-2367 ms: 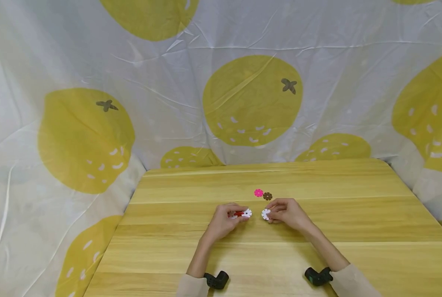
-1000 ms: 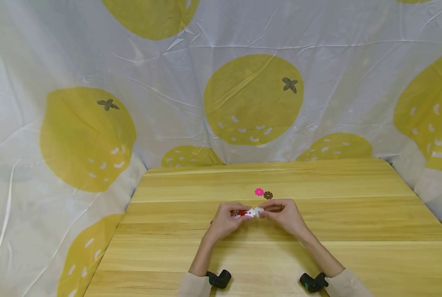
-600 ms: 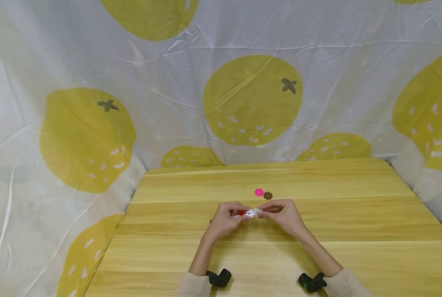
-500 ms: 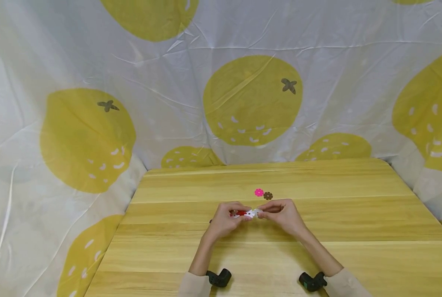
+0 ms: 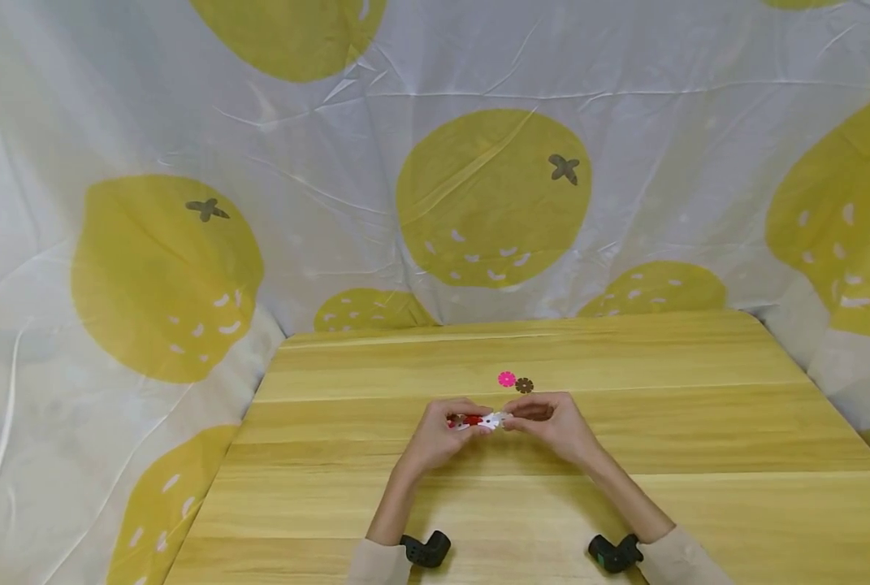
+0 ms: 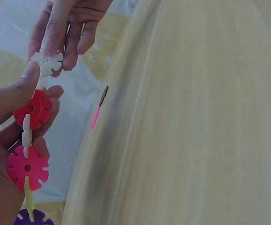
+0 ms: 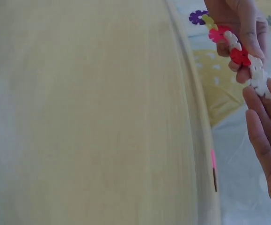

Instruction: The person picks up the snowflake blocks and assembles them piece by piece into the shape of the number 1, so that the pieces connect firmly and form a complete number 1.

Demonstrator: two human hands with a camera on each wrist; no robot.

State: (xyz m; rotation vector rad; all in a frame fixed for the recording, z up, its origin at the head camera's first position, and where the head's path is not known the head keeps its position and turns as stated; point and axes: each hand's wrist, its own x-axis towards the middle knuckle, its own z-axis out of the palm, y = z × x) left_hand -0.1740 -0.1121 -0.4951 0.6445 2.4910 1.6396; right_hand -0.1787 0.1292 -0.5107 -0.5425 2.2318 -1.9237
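Between thumb and fingers, my left hand [image 5: 436, 437] grips a chain of notched plastic snowflake discs. In the left wrist view the chain runs from a purple disc [image 6: 34, 218] through a yellow disc [image 6: 29, 200], a pink disc [image 6: 39, 164] and a white one to a red disc [image 6: 42, 111]. Another white disc, seen mostly edge-on, sits beyond the red one, partly behind the left thumb. My right hand [image 5: 562, 426] pinches the white snowflake disc [image 6: 51, 63] at the far end, which meets the chain; fingers hide how deeply their slots engage.
A loose pink snowflake disc [image 5: 506, 379] and a brown one [image 5: 525, 386] lie side by side on the wooden table [image 5: 661, 390], just beyond the hands. A lemon-print cloth [image 5: 478, 65] hangs behind the table. Each wrist wears a black camera [image 5: 429, 550].
Earlier the right hand held its white disc apart from the chain. It has moved left, and that disc now meets the chain's white end. The left hand stays nearly in place.
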